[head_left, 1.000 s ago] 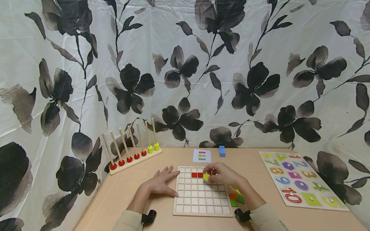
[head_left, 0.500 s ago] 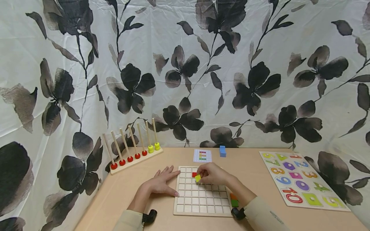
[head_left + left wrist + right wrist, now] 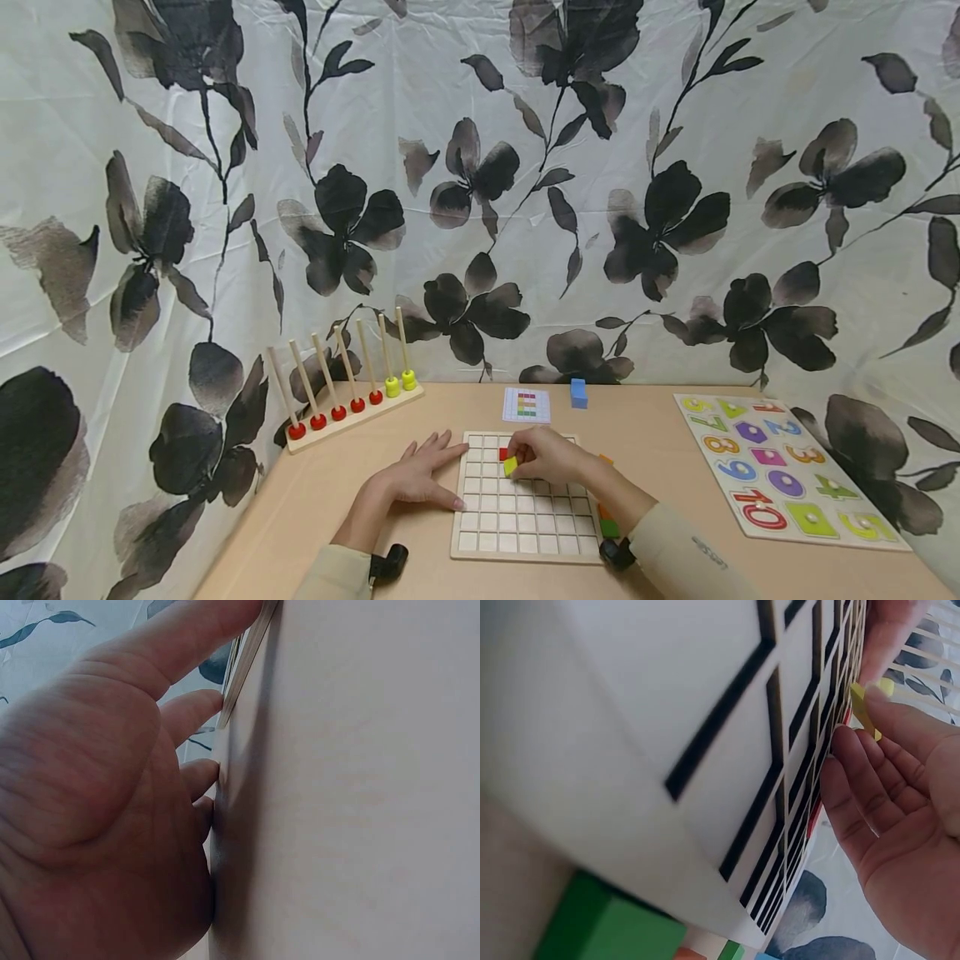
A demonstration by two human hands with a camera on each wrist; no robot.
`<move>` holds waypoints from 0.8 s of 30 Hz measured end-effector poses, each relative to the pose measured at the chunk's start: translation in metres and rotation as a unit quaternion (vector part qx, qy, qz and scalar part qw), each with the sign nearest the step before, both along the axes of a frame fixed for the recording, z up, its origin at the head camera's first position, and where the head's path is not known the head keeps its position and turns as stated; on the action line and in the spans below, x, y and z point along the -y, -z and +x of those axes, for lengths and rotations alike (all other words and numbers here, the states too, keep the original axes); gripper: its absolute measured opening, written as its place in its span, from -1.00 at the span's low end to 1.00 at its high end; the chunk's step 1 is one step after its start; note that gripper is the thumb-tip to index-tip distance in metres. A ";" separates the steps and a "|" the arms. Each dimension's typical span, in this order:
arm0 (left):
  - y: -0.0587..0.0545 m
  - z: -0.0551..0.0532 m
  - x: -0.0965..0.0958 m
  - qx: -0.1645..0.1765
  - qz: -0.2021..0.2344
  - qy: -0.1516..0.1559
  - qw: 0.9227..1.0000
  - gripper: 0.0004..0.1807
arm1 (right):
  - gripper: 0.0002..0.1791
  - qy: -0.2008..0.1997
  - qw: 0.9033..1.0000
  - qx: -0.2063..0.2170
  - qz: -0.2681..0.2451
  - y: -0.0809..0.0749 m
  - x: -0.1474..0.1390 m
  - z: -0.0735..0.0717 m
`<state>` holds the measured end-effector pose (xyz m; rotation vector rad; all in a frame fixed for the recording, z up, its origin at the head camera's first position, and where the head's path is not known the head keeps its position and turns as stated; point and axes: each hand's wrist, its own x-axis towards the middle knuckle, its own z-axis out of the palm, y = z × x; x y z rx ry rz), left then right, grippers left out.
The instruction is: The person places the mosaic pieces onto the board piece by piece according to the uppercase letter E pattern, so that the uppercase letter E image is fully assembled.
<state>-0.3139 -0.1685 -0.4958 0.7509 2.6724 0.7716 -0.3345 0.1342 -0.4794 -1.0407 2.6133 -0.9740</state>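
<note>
In the head view my right hand (image 3: pixel 547 455) pinches a yellow block (image 3: pixel 511 467) above the upper part of a wooden grid board (image 3: pixel 525 523). The same yellow block (image 3: pixel 864 712) shows tilted between thumb and fingers in the right wrist view. Just behind it a red block (image 3: pixel 503 454) sits in a cell; the right hand covers the cells beside it. My left hand (image 3: pixel 416 477) lies spread at the board's left edge, thumb and index fingertip touching the frame. The left wrist view shows the left palm (image 3: pixel 82 772) with fingers extended.
Orange and green blocks (image 3: pixel 610 528) lie against the board's right side. Behind the board are a pattern card (image 3: pixel 527 406) and blue blocks (image 3: pixel 577 393). A peg rack (image 3: pixel 352 414) with red and yellow rings stands left; a number puzzle board (image 3: pixel 787 475) lies right.
My right hand has moved left over the board with the yellow block, now below the left red block and covering the other red one. The left hand stays in place.
</note>
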 end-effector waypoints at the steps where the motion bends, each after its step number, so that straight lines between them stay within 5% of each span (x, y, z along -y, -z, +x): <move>1: 0.000 0.000 0.000 -0.001 -0.001 0.001 1.000 0.09 | -0.76 0.001 1.000 -0.002 0.004 0.000 0.000 0.000; 24: -0.001 -0.001 -0.001 0.007 0.001 -0.007 1.000 0.09 | -0.78 -0.002 0.999 -0.015 0.044 0.003 0.007 0.001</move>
